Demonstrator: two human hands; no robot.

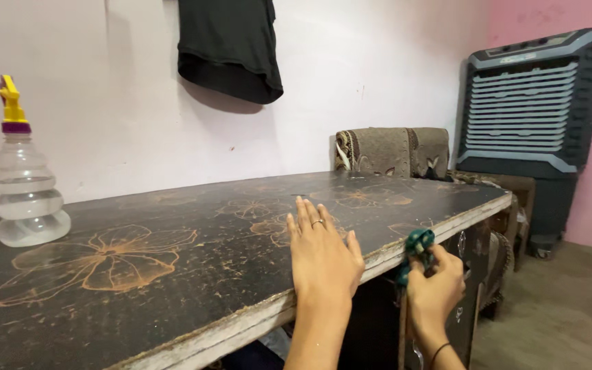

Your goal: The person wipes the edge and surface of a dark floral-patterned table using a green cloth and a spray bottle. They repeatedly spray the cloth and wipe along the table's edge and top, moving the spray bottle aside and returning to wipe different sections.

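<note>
My left hand (pixel 320 250) lies flat, fingers together, on the dark tabletop (pixel 193 253) with orange flower patterns, close to its front edge; a ring sits on one finger. My right hand (pixel 434 284) is below the table's front edge, closed around a crumpled green cloth (pixel 418 245) that presses against the worn pale edge of the table.
A clear spray bottle (pixel 25 188) with a yellow and purple nozzle stands at the table's back left. A dark garment (pixel 229 44) hangs on the wall. Folded brown fabric (pixel 392 152) lies behind the table, a grey air cooler (pixel 532 103) stands at the right.
</note>
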